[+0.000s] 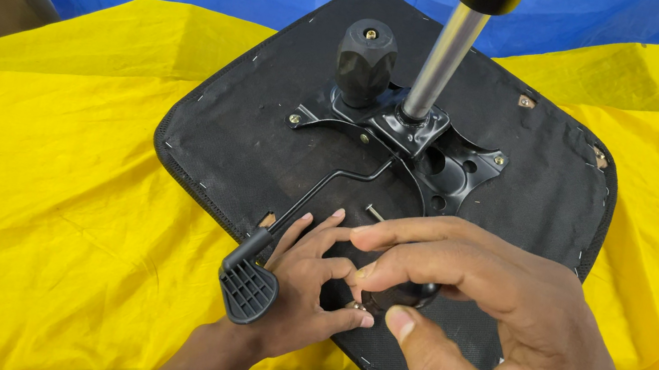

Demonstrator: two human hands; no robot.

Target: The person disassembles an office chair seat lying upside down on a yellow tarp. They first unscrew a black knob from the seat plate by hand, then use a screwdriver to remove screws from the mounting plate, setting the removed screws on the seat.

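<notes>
— What do we have under our hands?

— An upturned office chair seat (229, 140) lying on a yellow cloth (31, 187); its black tilt mechanism plate (441, 164) is bolted at the centre, with the chrome gas cylinder (442, 56) rising from it and a black knob (365, 60) just beside.

— And our grip?

— Our left hand (303, 284) rests on the seat's near edge beside the lever paddle (246, 288), fingers curled, pinching a small silver nut or bolt (360, 307); our right hand (496, 318) pinches together over the same spot, near the plate's near arm; a loose screw (376, 213) lies just beyond our fingertips.
</notes>
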